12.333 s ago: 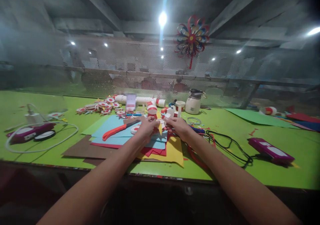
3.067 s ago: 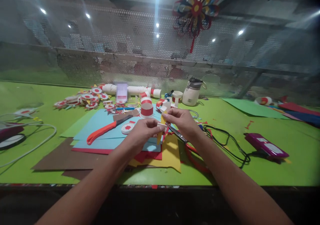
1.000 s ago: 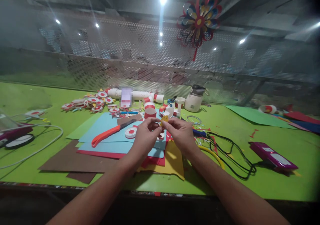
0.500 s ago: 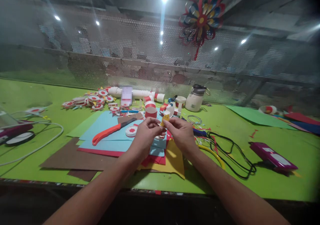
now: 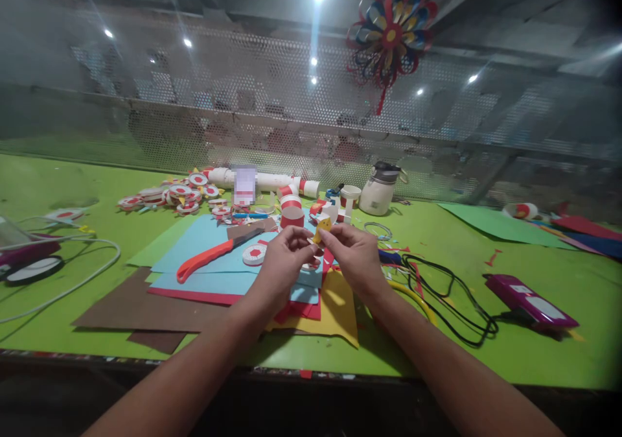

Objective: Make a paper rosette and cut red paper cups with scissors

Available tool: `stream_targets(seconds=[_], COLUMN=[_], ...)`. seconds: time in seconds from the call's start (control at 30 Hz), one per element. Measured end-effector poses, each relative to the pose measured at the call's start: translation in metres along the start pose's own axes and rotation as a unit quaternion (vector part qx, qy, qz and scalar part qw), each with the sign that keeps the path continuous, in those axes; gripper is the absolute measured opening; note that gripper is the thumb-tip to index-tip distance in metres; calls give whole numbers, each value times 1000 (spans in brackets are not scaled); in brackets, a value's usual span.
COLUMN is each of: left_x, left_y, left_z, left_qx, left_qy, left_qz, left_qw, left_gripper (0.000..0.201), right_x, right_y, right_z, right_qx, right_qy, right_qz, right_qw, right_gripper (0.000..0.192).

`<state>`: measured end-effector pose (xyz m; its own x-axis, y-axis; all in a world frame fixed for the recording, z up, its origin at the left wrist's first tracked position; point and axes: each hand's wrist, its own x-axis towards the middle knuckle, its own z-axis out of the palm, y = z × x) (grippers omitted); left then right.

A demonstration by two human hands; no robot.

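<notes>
Yellow paper scrap sits pinched between the 2 hands, raised just above the stack of coloured sheets on the green table. Both forearms reach forward and meet at the middle. The left hand and the right hand are curled, fingertips pressed on the scrap. An orange-handled knife lies near the left hand.

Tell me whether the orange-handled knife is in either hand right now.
No: the orange-handled knife lies on the blue paper sheet, left of both hands pinching a small yellow paper piece.
</notes>
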<state>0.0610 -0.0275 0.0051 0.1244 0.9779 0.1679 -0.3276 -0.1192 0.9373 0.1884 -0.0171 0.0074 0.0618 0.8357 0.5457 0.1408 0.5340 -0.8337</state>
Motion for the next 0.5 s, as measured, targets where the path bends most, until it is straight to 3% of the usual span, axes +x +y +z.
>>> stream_targets(seconds=[0.37, 0.5], left_x=[1, 1], left_y=[5, 5], left_z=[-1, -3], left_qx=[-22, 20], left_qy=[8, 12], left_qz=[29, 83], left_qw=[999, 996], left_gripper=[24, 27], right_x=[0, 8], right_y=[-15, -10], right_z=[-10, -16], right_qx=[12, 58], right_qy=[-51, 2], right_qz=[-37, -2], right_qw=[998, 998], right_gripper=[9, 14])
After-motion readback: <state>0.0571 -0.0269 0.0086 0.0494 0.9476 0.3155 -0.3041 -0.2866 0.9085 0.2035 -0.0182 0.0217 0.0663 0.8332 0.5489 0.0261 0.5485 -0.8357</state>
